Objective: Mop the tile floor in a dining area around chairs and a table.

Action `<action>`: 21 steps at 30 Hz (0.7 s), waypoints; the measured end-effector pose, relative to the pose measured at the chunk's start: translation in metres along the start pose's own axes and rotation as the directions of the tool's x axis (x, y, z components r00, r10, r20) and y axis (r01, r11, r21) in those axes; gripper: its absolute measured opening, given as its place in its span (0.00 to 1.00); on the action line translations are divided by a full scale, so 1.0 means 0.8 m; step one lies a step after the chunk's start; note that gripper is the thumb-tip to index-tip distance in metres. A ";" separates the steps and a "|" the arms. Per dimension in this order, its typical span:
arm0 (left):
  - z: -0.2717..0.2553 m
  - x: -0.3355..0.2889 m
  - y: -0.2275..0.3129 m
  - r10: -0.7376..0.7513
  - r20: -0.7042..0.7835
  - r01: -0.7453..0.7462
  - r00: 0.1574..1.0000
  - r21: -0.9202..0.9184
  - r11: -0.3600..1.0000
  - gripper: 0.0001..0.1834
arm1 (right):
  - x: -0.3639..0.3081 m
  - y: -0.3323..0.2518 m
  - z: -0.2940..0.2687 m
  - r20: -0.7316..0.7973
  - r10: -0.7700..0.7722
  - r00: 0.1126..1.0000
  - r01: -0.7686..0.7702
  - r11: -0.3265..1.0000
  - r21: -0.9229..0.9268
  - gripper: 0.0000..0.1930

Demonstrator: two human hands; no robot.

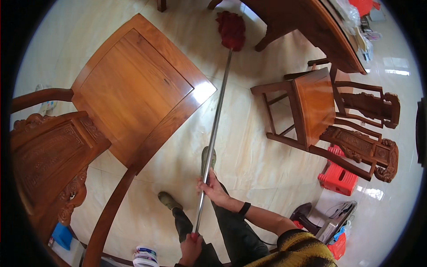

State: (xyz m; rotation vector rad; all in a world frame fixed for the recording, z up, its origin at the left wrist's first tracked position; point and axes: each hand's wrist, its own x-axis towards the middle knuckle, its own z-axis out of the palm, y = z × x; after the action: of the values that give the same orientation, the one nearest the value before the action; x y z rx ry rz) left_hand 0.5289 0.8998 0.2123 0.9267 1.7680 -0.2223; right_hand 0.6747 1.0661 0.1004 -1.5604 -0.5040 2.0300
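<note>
A mop with a long metal pole (216,120) slants away from me across the floor. Its dark red head (231,30) rests on the tiles at the far side, close to the legs of a wooden table. My right hand (214,190), with a black band on the wrist, is wrapped round the lower part of the pole. Lower down, my left hand (191,250) grips the red end of the same pole. Both hands are closed. My shoes (170,200) stand on the floor on either side of the pole's line.
To the left stands a large wooden armchair (138,93) with a carved back. More wooden chairs (313,107) stand at the right, beside the wooden table (298,18). A red plastic stool (339,175) is behind them. At the lower edge sits a white bucket (145,256).
</note>
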 end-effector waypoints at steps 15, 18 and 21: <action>0.041 0.444 0.437 0.431 -0.102 -0.443 0.897 -0.173 0.880 0.17 | 0.423 -0.323 -0.277 -0.268 -0.299 0.916 0.090 0.804 -0.588 0.16; 0.051 0.468 0.459 0.497 -0.132 -0.513 0.858 -0.149 0.846 0.16 | 0.491 -0.329 -0.363 -0.367 -0.376 0.851 -0.031 0.661 -0.749 0.18; 0.054 0.459 0.356 0.378 -0.062 -0.383 0.924 -0.118 0.916 0.15 | 0.485 -0.231 -0.316 -0.420 0.218 0.881 -0.125 0.963 0.238 0.29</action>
State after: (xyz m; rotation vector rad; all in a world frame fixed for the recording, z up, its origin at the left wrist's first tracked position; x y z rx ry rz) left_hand 0.7092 1.2448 -0.0449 1.1644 1.5769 0.1605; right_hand 0.8757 1.4432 -0.1569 -1.9131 0.0220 1.6955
